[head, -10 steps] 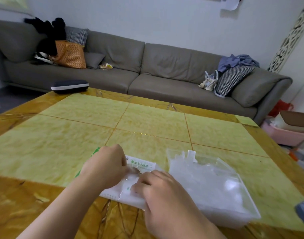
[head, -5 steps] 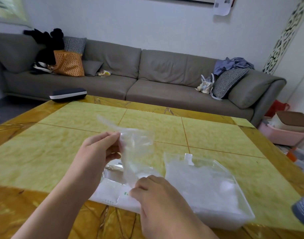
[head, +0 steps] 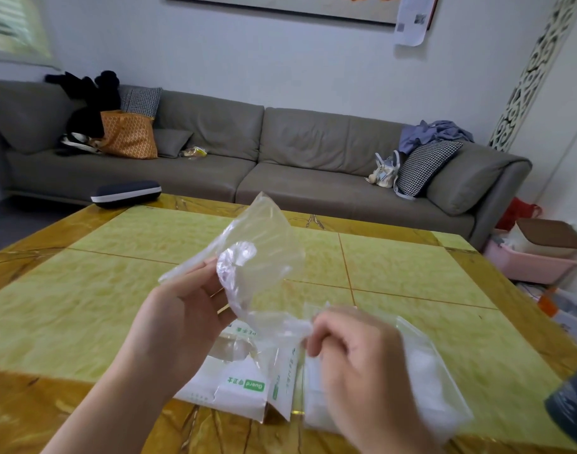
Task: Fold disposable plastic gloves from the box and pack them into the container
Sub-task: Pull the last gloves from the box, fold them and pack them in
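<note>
Two things wait on the yellow-green marble table (head: 84, 316): clear plastic container (head: 444, 371), torn white glove box (head: 234, 385). Above them, thin transparent glove (head: 264, 253), pinched by left hand (head: 182, 319) and right hand (head: 355, 362). Just pulled out I'd say; next, lay flat and fold.

A yellow-green tiled table (head: 116, 290) with amber marbled borders fills the foreground, and a dark case with a white stripe (head: 126, 193) lies at its far left edge. Behind it a long grey sofa (head: 280, 158) holds an orange bag (head: 128, 134), black clothing (head: 90, 99), 2 houndstooth cushions (head: 424, 165), blue garments (head: 431, 134) and a small white bag (head: 385, 172). A pink basin (head: 529, 263) sits on the floor at right.
</note>
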Tool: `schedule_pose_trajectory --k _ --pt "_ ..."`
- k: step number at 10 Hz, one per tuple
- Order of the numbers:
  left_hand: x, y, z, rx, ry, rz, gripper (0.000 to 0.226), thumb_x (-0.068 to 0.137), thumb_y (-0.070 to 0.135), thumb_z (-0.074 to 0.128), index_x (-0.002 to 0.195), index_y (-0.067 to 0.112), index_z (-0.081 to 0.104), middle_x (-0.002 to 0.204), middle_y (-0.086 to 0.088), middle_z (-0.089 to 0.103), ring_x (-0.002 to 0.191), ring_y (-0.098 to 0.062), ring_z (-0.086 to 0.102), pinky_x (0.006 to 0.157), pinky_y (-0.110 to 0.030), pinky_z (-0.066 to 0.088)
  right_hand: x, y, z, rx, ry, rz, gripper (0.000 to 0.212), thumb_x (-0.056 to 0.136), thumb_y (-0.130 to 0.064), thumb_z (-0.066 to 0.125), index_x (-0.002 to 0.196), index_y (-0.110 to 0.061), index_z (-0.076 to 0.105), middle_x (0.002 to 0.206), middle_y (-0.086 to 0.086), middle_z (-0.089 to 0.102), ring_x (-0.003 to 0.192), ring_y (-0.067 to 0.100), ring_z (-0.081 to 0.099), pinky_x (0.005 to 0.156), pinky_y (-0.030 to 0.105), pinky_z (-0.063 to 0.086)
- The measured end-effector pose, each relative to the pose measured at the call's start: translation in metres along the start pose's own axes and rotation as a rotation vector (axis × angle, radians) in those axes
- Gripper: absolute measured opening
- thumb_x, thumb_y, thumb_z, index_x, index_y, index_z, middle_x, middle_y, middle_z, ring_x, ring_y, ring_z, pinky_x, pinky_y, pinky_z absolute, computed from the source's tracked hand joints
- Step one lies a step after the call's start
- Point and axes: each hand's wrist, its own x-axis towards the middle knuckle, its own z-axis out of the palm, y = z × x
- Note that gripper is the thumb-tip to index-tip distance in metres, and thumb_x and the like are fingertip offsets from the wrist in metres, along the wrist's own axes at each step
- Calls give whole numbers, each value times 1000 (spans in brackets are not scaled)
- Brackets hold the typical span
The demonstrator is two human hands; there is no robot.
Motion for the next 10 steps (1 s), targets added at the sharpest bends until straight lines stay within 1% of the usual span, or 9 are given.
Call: schedule_pose_trajectory --k 1,2,3,4,5,7,8,9,10 --pt "-3 -3 6 30 -49 -23 24 92 21 52 105 8 68 88 -4 71 77 -18 68 73 -37 48 9 1 -25 156 179 152 34 82 9 48 69 -18 63 72 1 66 67 21 62 59 47 50" --pt "-5 -9 10 80 -90 -76 57 81 27 69 130 -1 59 108 -13 69 98 -30 66 84 -44 50 14 5 -36 369 191 302 10 93 -12 60 97 -16 68 94 2 72 92 20 69 76 41 55" --pt "-6 -16 11 147 -134 -142 104 56 45 91 141 -3 53 134 -30 59 124 -50 57 103 -60 47 18 8 -41 469 14 407 44 85 -51 70 122 -27 65 123 -10 71 122 6 63 98 30 47" --pt "-11 -23 18 218 -256 -239 95 62 46 89 137 -2 58 137 -35 57 125 -50 57 109 -63 41 20 3 -46 492 -153 444 32 92 -40 79 116 -20 71 109 0 79 105 11 74 90 27 55" --pt "-11 -26 19 217 -331 -282 49 89 28 60 121 -8 67 122 -37 62 104 -43 63 94 -54 46 19 3 -49 433 -76 464 12 98 -14 71 87 -10 75 64 11 71 55 19 66 55 30 53" --pt "-10 -11 22 180 -189 -265 74 92 66 49 128 4 68 120 -24 71 109 -43 69 91 -52 53 17 8 -54 228 -77 379 21 100 -17 70 80 -22 73 60 3 66 48 7 55 47 20 43" --pt "-21 -21 43 660 -217 -228 48 87 47 78 124 18 66 101 -10 79 92 -28 77 82 -39 60 14 7 -49 161 -147 325 20 99 -21 70 79 -22 73 61 0 66 50 5 56 51 19 44" --pt "-23 -27 47 723 -152 -217 32 88 7 77 118 10 66 92 -15 78 82 -31 77 74 -36 63 14 8 -52 158 -132 354 22 100 -20 68 78 -20 72 60 2 66 48 6 55 49 21 43" --pt "-17 -16 37 653 -96 -236 17 96 1 65 112 -3 69 95 -21 77 82 -37 75 73 -41 62 16 15 -61 152 -77 444 23 101 -22 66 80 -15 73 60 4 68 53 26 59 54 42 52"
